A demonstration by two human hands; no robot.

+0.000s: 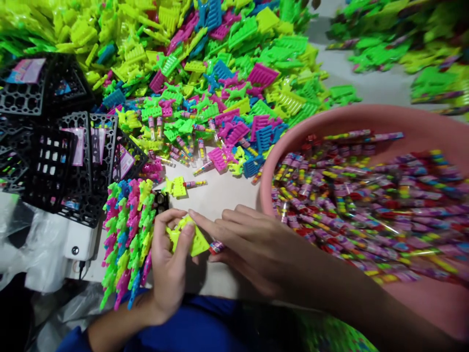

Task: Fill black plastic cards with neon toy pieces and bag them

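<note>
My left hand [169, 266] is closed around a yellow plastic toy piece [198, 242], its thumb pressed on top. From the right, my right hand [252, 244] reaches in with the forefinger tip touching the toy's upper edge. A small candy tube [217, 247] with a printed wrapper and red end pokes from under the right fingers, close to the toy's lower corner; whether it touches the toy I cannot tell. Just beyond lies another yellow toy [178, 187] with a candy tube [196, 184] in its side. Left of my hands, several colourful toys [128, 234] stand in packed rows.
A pink basin [269, 181] full of candy tubes [348, 210] stands on the right. Heaped toys [220, 73] in green, yellow, pink and blue cover the table's back. Black plastic baskets [80, 142] are piled at left, above a white box [78, 242] and clear plastic bags [44, 254].
</note>
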